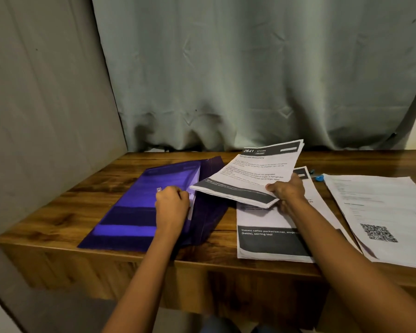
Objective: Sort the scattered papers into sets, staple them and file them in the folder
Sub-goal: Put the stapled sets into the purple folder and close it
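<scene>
Head view: the purple folder (139, 207) is seen flat on the left of the wooden table (226, 255), its open edge pinched by the curled left hand (172, 204), while a paper set (255, 171) headed "2641 KITCHEN" is gripped at its near corner by the right hand (288, 191) and held tilted just above a second set (269, 236) beside the folder.

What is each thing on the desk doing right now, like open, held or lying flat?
left hand, curled on the purple folder edge
right hand, gripping the lifted papers
purple folder, flat on the desk, edge pinched
lifted papers, off the desk, tilted toward the folder
coffee pages, lying flat
QR-code pages, lying flat
</scene>
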Demonstrator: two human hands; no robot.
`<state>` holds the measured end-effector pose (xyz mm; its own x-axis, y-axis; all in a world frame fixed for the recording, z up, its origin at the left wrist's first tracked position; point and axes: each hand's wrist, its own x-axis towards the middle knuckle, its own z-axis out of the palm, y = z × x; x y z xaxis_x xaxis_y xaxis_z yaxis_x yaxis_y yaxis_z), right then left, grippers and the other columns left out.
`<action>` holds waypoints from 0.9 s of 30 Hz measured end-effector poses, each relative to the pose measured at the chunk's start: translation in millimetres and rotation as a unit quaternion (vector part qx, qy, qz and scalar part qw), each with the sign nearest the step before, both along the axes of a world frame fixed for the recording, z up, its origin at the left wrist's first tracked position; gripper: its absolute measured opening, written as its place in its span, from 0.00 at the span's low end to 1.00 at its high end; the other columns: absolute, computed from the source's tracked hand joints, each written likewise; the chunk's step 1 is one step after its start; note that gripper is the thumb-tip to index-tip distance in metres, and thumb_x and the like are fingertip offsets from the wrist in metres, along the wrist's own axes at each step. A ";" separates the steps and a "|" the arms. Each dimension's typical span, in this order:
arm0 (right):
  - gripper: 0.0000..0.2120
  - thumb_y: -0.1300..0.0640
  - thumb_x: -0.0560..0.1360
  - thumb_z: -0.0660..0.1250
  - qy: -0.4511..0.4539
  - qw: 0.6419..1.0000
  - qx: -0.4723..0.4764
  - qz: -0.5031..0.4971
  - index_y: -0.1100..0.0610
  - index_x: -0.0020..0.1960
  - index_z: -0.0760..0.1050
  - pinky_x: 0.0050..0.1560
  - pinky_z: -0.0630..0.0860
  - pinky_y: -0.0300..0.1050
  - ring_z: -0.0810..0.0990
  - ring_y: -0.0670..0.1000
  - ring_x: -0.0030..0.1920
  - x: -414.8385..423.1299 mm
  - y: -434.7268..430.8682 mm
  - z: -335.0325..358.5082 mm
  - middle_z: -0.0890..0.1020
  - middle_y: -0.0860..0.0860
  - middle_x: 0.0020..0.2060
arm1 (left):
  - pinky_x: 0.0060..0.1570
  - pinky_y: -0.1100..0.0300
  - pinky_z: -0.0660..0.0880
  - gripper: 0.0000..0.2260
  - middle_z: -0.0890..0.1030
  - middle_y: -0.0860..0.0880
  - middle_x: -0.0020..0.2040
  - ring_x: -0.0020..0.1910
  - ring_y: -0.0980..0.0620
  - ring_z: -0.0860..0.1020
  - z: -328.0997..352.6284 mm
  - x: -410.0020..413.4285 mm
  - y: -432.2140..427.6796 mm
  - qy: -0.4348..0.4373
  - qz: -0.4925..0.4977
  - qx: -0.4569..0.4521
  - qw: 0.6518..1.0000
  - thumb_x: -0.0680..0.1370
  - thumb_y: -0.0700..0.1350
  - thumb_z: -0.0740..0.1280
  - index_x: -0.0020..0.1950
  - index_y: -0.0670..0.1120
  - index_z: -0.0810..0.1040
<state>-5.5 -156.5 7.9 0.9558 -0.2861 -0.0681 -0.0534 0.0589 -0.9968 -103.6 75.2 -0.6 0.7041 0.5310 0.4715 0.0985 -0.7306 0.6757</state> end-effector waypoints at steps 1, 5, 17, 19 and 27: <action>0.26 0.72 0.69 0.72 -0.010 1.000 -0.018 -0.008 0.59 0.63 0.71 0.59 0.76 0.54 0.77 0.60 0.60 -1.6 2.5 -0.2 0.78 0.56 0.62 | 0.29 0.57 0.60 0.15 0.66 0.46 0.25 0.25 0.50 0.65 0.6 0.2 0.3 -0.001 0.000 -0.003 1.000 0.76 0.38 0.61 0.29 0.40 0.68; 0.24 0.70 0.70 0.71 -0.048 0.997 -0.053 -0.017 0.59 0.64 0.70 0.60 0.76 0.52 0.77 0.58 0.61 -6.2 10.2 -2.5 0.77 0.56 0.63 | 0.33 0.55 0.63 0.15 0.67 0.47 0.25 0.27 0.46 0.68 3.2 0.1 0.7 -0.005 0.001 -0.004 1.000 0.77 0.37 0.61 0.29 0.40 0.69; 0.21 0.67 0.72 0.70 -0.147 0.973 -0.176 0.033 0.63 0.62 0.68 0.50 0.70 0.39 0.77 0.56 0.60 -29.2 40.1 2.3 0.78 0.56 0.61 | 0.35 0.53 0.69 0.11 0.77 0.39 0.38 0.39 0.41 0.76 5.9 7.1 -9.1 0.037 0.023 0.089 0.995 0.79 0.39 0.61 0.41 0.34 0.76; 0.22 0.66 0.72 0.70 -0.148 0.968 -0.196 0.048 0.63 0.63 0.67 0.49 0.71 0.39 0.77 0.56 0.60 -29.6 46.3 2.0 0.77 0.57 0.62 | 0.36 0.54 0.68 0.11 0.76 0.40 0.38 0.40 0.42 0.74 5.5 7.6 -12.2 0.058 0.034 0.116 0.991 0.79 0.40 0.60 0.43 0.34 0.76; 0.20 0.67 0.74 0.68 -0.150 0.966 -0.210 0.021 0.62 0.64 0.67 0.49 0.70 0.39 0.76 0.57 0.61 -25.2 37.3 10.1 0.76 0.57 0.63 | 0.32 0.61 0.65 0.11 0.73 0.44 0.36 0.35 0.49 0.74 6.2 8.0 -8.4 0.061 0.044 0.131 0.989 0.81 0.42 0.59 0.39 0.40 0.72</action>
